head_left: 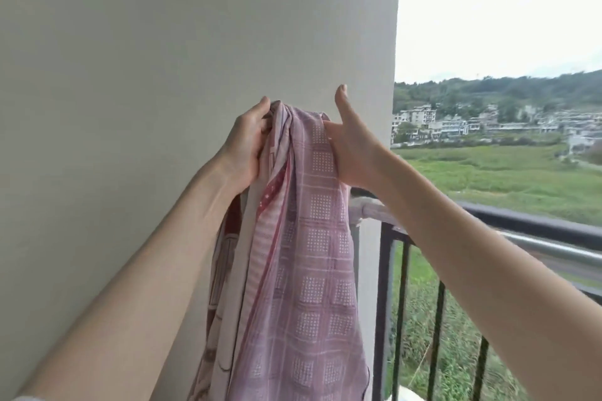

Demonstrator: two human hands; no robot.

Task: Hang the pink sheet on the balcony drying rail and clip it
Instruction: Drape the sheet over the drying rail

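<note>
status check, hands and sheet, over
Left hand grips bunched pink sheet at top. Right hand holds its other side, thumb raised. Sheet not yet on drying rail. No clips seen.

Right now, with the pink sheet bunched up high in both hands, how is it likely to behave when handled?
Likely floppy: the pink sheet hangs in long soft folds below the left hand and right hand. Probably light for its bulk, since it looks thin. It may slide off the smooth metal drying rail if draped unevenly.
</note>
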